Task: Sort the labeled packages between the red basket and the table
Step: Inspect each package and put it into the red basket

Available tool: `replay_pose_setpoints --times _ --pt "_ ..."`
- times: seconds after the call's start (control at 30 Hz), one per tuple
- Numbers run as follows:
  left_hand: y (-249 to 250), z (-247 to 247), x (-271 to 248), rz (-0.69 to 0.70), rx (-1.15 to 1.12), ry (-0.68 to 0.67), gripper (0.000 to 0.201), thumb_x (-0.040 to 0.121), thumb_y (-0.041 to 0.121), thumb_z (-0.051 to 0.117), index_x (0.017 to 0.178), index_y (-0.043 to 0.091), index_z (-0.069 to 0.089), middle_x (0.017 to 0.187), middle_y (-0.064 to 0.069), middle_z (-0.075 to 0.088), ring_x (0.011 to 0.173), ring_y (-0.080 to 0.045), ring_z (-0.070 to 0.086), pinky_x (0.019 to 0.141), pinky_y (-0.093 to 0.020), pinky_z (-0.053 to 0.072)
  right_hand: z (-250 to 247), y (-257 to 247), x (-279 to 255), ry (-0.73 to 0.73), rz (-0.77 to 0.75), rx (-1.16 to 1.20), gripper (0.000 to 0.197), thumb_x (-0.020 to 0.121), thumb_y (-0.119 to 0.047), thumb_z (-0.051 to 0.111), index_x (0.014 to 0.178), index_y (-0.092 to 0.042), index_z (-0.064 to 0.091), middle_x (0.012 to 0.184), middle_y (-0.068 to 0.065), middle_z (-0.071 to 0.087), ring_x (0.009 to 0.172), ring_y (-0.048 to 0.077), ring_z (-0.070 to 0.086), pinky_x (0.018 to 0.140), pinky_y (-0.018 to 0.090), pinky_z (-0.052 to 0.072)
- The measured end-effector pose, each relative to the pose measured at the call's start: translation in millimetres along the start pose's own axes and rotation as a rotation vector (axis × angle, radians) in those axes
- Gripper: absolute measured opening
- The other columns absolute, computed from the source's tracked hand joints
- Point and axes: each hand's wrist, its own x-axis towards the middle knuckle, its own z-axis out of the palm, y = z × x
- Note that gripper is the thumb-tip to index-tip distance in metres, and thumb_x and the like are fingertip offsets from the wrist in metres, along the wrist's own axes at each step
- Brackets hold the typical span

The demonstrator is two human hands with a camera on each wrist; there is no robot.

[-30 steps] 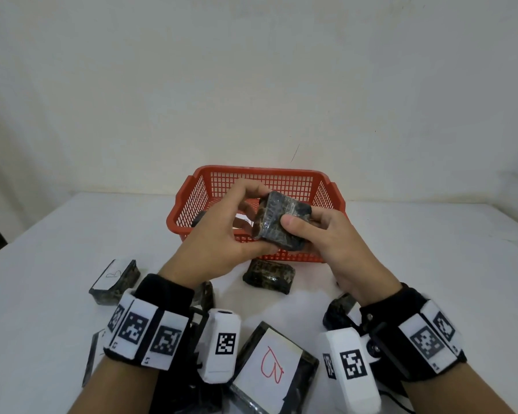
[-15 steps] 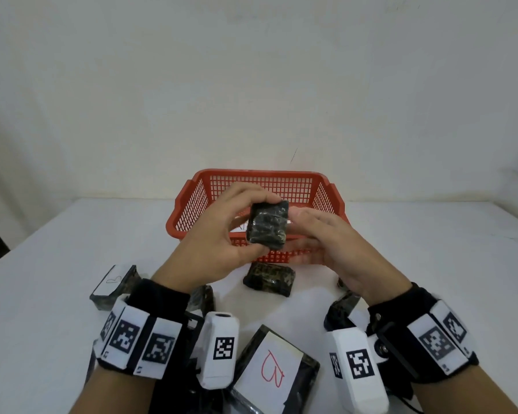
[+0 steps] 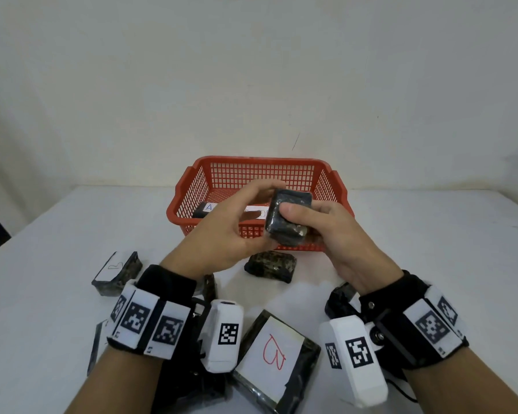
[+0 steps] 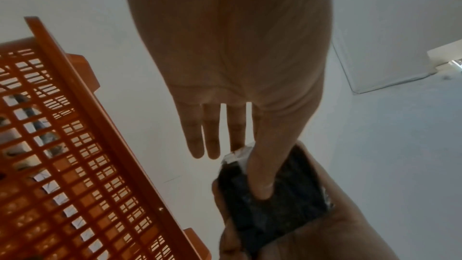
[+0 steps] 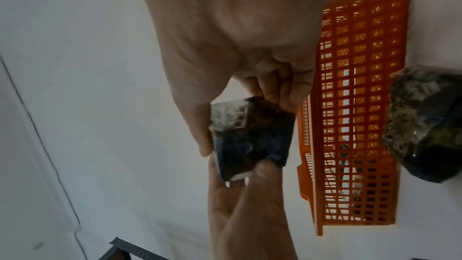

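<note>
Both hands hold one dark wrapped package [image 3: 287,218] in the air just in front of the red basket [image 3: 189,186]. My left hand [image 3: 231,225] pinches its left side, fingers over the top and thumb under it. My right hand [image 3: 323,225] grips the right side, with the thumb across the near face. No label shows on the package in the head view. In the left wrist view one finger presses on the package [image 4: 272,205]. In the right wrist view both hands pinch the package [image 5: 250,141]. A package labeled A [image 3: 210,208] lies in the basket.
On the table, a flat package with a red B [image 3: 274,351] lies near me and a small labeled package [image 3: 115,271] at the left. A dark package [image 3: 271,265] lies below the hands and another [image 3: 340,297] under my right wrist. A wall stands behind the basket.
The package has been turned between the two hands. My right thumb now lies across its near face.
</note>
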Motion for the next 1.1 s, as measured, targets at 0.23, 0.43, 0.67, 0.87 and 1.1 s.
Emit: replay_pose_setpoints --times 0.23,0.43,0.67,0.87,1.1 --pt "-5.0 -4.6 -0.3 -0.011 -0.026 0.038 0.076 0.079 0.005 0.082 0.143 0.03 0.05 0.135 0.009 0.054 0.131 -0.011 0.053 0.106 -0.044 0.05 3.3 -6.1 -2.5 -0.047 0.054 -0.019 0.05 0.087 -0.055 0.069 0.122 -0.02 0.072 0.11 0.004 0.08 0.104 0.02 0.076 0.097 0.042 0.06" --pt "-1.8 -6.6 -2.2 0.044 0.19 0.036 0.08 0.076 0.011 0.085 0.144 0.034 0.049 0.122 0.007 0.044 0.123 -0.007 0.048 0.107 -0.023 0.045 4.9 -8.0 -5.6 -0.068 0.055 -0.076 0.051 0.085 -0.055 0.066 0.121 -0.019 0.07 0.107 0.002 0.081 0.098 0.02 0.078 0.086 0.036 0.063" --pt "7.2 -2.4 -2.6 0.067 0.219 0.009 0.081 0.075 0.013 0.085 0.144 0.029 0.047 0.13 0.013 0.05 0.127 -0.003 0.049 0.104 -0.022 0.046 8.2 -3.4 -4.0 -0.008 0.048 0.007 0.023 0.092 -0.023 0.073 0.11 -0.009 0.075 0.099 0.008 0.081 0.086 0.019 0.078 0.077 0.032 0.064" --pt "2.7 -9.4 -2.7 -0.015 0.007 -0.034 0.076 0.077 0.003 0.083 0.142 0.027 0.052 0.136 0.009 0.058 0.129 -0.008 0.056 0.106 -0.031 0.05 4.0 -3.6 -1.6 -0.021 0.092 0.045 0.044 0.08 -0.041 0.074 0.104 -0.004 0.077 0.089 0.013 0.079 0.074 0.02 0.073 0.065 0.029 0.058" --pt "3.9 -12.3 -2.2 -0.092 -0.069 0.132 0.051 0.083 0.022 0.077 0.131 0.022 0.06 0.124 0.007 0.069 0.118 -0.006 0.064 0.098 -0.03 0.055 0.5 -5.7 -5.2 -0.125 0.039 -0.022 0.063 0.079 -0.062 0.064 0.131 -0.027 0.064 0.12 0.003 0.075 0.104 0.019 0.076 0.087 0.036 0.063"
